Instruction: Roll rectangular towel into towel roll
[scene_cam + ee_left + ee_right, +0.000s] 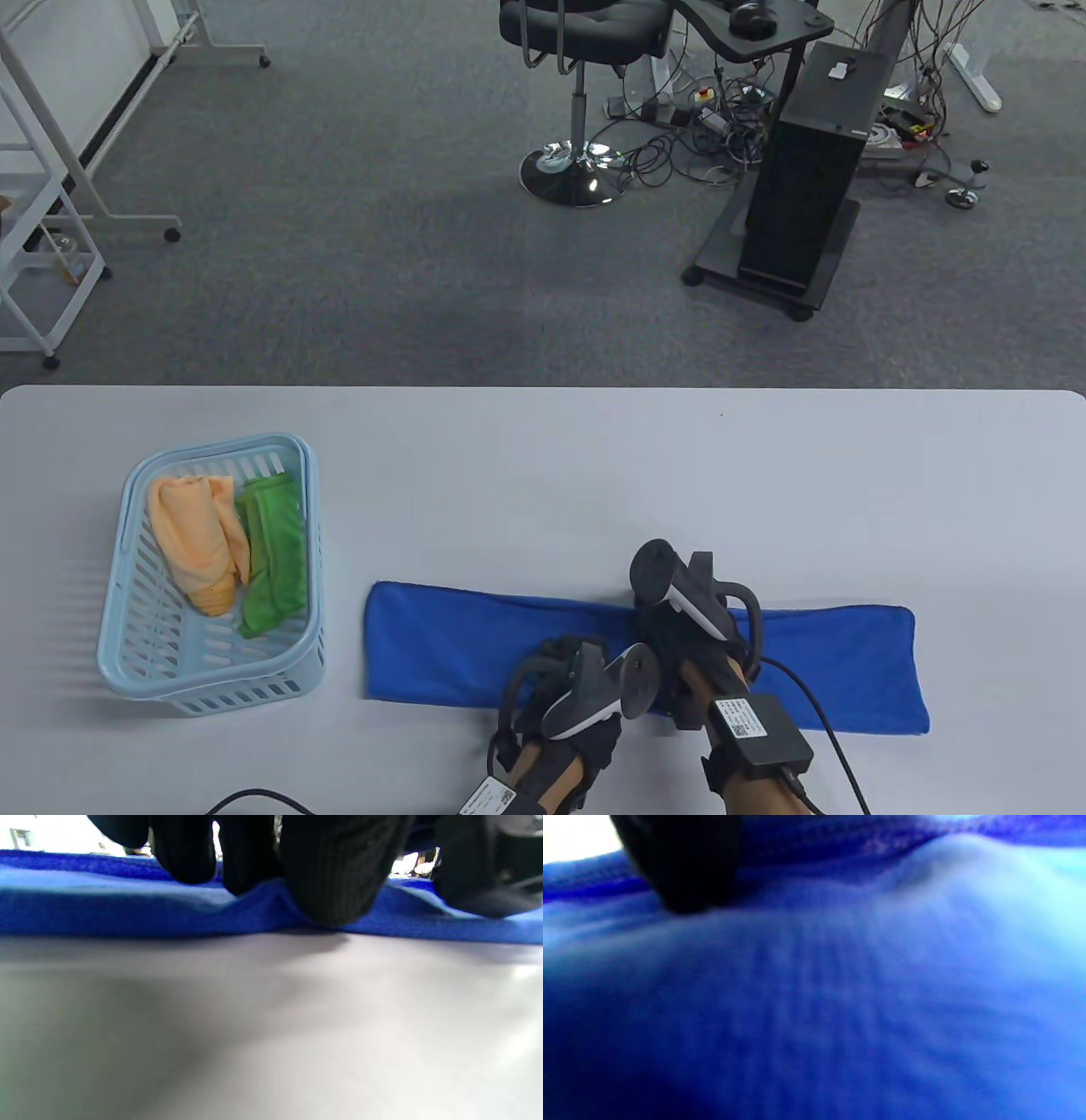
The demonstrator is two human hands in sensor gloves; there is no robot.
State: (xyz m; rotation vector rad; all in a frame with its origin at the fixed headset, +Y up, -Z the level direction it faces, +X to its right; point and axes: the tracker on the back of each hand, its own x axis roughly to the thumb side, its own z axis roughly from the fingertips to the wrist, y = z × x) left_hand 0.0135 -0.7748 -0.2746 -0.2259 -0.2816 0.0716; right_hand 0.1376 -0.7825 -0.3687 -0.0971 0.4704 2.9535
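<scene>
A blue towel (441, 645), folded into a long strip, lies flat along the near part of the grey table (543, 475). Both gloved hands sit on its middle. My left hand (585, 671) is at the towel's near edge; in the left wrist view its fingertips (331, 887) press down on the blue towel (106, 908), which puckers slightly between them. My right hand (670, 628) lies a little farther in, low on the cloth; in the right wrist view one fingertip (678, 878) touches the blue towel (840, 993), which fills the frame. The trackers hide most of the fingers from above.
A light blue basket (310, 509) stands at the left of the table, holding an orange towel (191, 543) and a green towel (271, 560). Beyond the table's far edge are carpet, an office chair (577, 51) and a black stand (806, 195).
</scene>
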